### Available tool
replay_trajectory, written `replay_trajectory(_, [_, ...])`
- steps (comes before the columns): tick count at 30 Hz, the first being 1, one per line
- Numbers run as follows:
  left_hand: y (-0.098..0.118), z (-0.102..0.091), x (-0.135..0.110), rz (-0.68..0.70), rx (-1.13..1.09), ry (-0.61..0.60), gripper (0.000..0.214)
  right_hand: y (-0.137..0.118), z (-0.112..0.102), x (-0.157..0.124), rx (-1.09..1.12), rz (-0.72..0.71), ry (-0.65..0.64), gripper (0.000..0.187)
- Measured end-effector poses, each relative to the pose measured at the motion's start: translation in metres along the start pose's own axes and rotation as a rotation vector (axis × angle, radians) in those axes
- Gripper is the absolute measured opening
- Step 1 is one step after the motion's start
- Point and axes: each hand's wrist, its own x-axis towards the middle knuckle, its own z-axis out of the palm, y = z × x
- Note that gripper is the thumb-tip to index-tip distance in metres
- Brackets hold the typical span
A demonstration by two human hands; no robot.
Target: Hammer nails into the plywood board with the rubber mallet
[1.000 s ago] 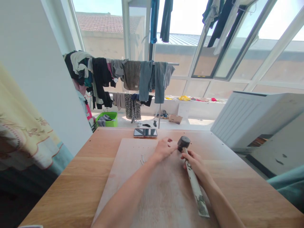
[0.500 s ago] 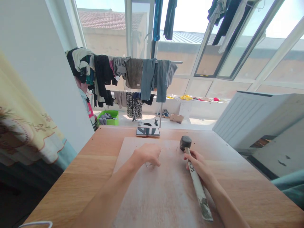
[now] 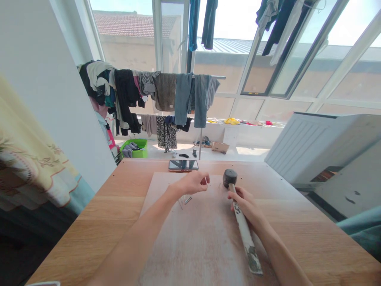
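A pale wooden board (image 3: 205,242) lies on a light wood table (image 3: 98,222). My right hand (image 3: 245,204) grips the worn white handle of a rubber mallet (image 3: 230,178), whose black head rests on the board's far end. My left hand (image 3: 193,183) hovers over the board just left of the mallet head, thumb and forefinger pinched on a thin nail. A few loose nails (image 3: 185,200) lie on the board under my left wrist.
A phone (image 3: 183,164) lies flat at the table's far edge. Beyond it a drying rack (image 3: 166,93) hangs full of clothes before big windows. A green basket (image 3: 134,149) sits on the floor. A white cabinet (image 3: 315,147) stands to the right, a white wall to the left.
My left hand went from beside the mallet head down to the loose nails, then lifted back toward the mallet with a nail pinched in it. The mallet barely moved.
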Motion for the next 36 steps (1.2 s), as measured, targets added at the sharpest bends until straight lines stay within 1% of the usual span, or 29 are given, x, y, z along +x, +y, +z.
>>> replay_trajectory(2, [-0.005,0.011,0.011,-0.025,-0.142,0.163,0.015,0.000,0.000,0.000,0.008,0.003,-0.005,0.028])
replay_trajectory(4, [-0.010,0.024,0.019,-0.046,-0.212,0.294,0.012,0.001,0.000,0.000,0.013,0.003,-0.009,0.029])
replay_trajectory(6, [-0.014,0.037,0.024,-0.060,-0.223,0.362,0.009,0.001,0.000,0.001,0.016,0.001,-0.010,0.030])
replay_trajectory(9, [-0.018,0.051,0.024,-0.067,-0.223,0.397,0.006,0.002,0.000,0.001,0.021,0.004,-0.007,0.030])
replay_trajectory(12, [-0.020,0.056,0.023,-0.063,-0.223,0.408,0.009,0.004,0.000,0.003,0.033,0.009,-0.020,0.033])
replay_trajectory(17, [-0.022,0.055,0.023,-0.058,-0.238,0.384,0.011,0.008,-0.001,0.008,0.049,0.010,-0.034,0.042])
replay_trajectory(21, [-0.022,0.054,0.022,-0.056,-0.247,0.373,0.008,0.010,-0.001,0.009,0.052,-0.003,-0.029,0.040])
replay_trajectory(28, [-0.020,0.053,0.020,-0.050,-0.233,0.346,0.009,0.009,-0.001,0.009,0.065,-0.007,-0.026,0.037])
replay_trajectory(33, [-0.022,0.055,0.020,-0.033,-0.216,0.311,0.012,0.004,-0.001,0.005,0.085,-0.026,-0.012,0.032])
replay_trajectory(36, [-0.024,0.056,0.021,-0.040,-0.222,0.302,0.014,-0.004,-0.001,0.001,0.118,-0.063,-0.016,0.034])
